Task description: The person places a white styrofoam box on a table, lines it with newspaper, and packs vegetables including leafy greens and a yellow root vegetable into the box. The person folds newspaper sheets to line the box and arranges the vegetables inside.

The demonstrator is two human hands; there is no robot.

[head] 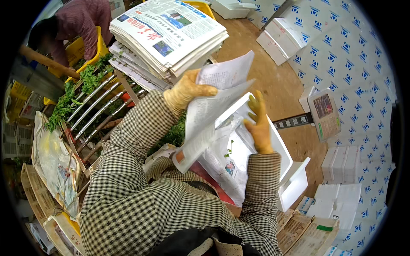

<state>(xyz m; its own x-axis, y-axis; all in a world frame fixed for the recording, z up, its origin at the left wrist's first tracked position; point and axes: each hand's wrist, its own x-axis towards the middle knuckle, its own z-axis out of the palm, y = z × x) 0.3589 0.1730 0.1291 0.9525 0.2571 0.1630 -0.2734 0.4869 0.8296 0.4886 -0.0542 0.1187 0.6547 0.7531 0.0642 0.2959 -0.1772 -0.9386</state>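
Note:
My left hand [190, 89], in a yellowish glove, grips a folded newspaper sheet [201, 124] by its upper edge. Its loose leaves fan out towards the right and hang over the near side of a white foam box [286, 160]. Newspaper lining [221, 160] covers part of the box, and its near end drapes over the rim. A small green sprig [229, 150] lies on the white surface inside. My right hand [260, 124], gloved likewise, is held over the box's right side, fingers apart and with nothing in it.
A tall newspaper stack [192, 48] stands ahead. To the left, leafy greens [91, 78] lie by a metal-barred rack [96, 108]. A person [85, 19] bends over a yellow crate [102, 48]. Rightward are a display unit on a post [324, 115] and foam boxes [341, 163].

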